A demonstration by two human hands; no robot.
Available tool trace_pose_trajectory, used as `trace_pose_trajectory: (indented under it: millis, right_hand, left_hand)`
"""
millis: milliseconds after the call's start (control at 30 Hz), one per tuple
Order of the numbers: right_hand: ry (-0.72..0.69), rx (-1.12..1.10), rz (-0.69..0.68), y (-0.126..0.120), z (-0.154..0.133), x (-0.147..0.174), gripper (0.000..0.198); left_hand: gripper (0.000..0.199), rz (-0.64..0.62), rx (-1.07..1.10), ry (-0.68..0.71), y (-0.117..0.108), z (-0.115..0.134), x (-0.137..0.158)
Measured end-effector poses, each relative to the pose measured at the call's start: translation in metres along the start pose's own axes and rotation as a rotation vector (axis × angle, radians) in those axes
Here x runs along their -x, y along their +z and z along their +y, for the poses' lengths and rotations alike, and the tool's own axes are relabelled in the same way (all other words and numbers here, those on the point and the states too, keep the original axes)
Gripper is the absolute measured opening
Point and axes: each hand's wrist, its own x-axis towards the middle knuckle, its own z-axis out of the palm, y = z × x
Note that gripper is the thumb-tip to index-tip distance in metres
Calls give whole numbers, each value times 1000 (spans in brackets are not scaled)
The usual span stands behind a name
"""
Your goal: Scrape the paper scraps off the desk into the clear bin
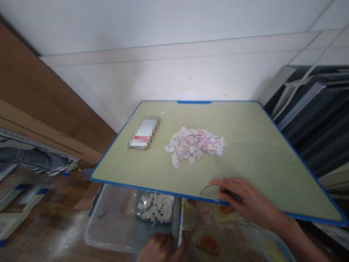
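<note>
On the green table with a blue edge [261, 145] lies a heap of small torn paper pieces [193, 143], mostly white with some pink. My right hand [240, 193] is closed around the dark handle of a round see-through tool [210, 191], which has a fine mesh-like pattern and sits at the table's front edge. Below that edge, my left hand [163, 247] is curled over the grey rim of a clear container [176, 214]. More white paper pieces [156, 207] lie inside this container.
A blurred-out phone-like object [144, 133] lies on the table's left side. Behind stands a white wall [185, 76]; dark flat panels [319, 109] lean at right. A large clear plastic bin [114, 218] is under the table's front left, near a brown cabinet [54, 94].
</note>
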Motion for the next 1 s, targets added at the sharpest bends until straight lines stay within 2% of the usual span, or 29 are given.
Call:
trace_pose_trajectory:
  millis: [200,400,733,1000]
  right_hand:
    - [-54,9,-10,-1,-1,9,29]
    - [-35,21,49,-3,2,15,29]
    - [6,28,73,-12,5,2,30]
    - [-122,35,75,-12,6,17,32]
  left_hand:
    - [64,37,8,-9,2,-1,0]
    - [62,-14,12,1,2,0,1]
    - [53,-22,5,21,-1,0,-1]
    - [54,-9,14,12,0,-1,-3]
